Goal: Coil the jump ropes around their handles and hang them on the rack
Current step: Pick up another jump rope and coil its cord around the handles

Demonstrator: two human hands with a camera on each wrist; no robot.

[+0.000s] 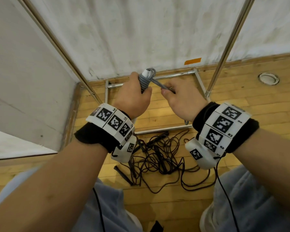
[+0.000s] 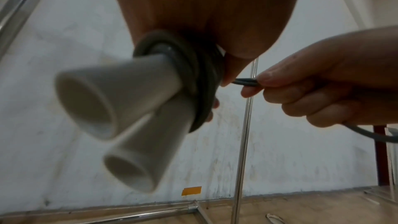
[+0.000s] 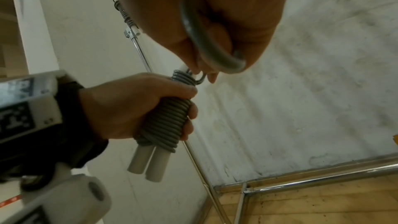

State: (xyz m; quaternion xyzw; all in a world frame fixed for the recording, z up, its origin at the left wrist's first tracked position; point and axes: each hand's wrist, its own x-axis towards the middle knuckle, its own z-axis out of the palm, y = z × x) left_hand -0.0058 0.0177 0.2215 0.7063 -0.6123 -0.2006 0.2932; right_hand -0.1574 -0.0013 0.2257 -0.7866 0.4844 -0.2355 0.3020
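Two white handles (image 3: 150, 163) lie side by side in the left hand (image 1: 132, 96), and the grey rope (image 3: 165, 122) is wound around them in many tight turns. The fingers (image 3: 189, 110) of this hand are curled around the coiled part, so the hand grips the bundle firmly; the bare ends of the handles stick out below the fingers. Just above the thumb, a few more turns and a small loop sit at the top of the bundle.

The right hand (image 1: 182, 97) is close beside it. Its thumb and fingertips (image 2: 267, 81) pinch the free end of the grey rope, which runs tight from the top of the bundle to the pinch. The rest of this end bends through the closed palm.

Behind both hands stand the metal tubes of the rack (image 1: 224, 52), near a white wall. Below the wrists, on the wooden floor (image 1: 241, 97), several black jump ropes (image 1: 157, 158) lie in a tangled heap.
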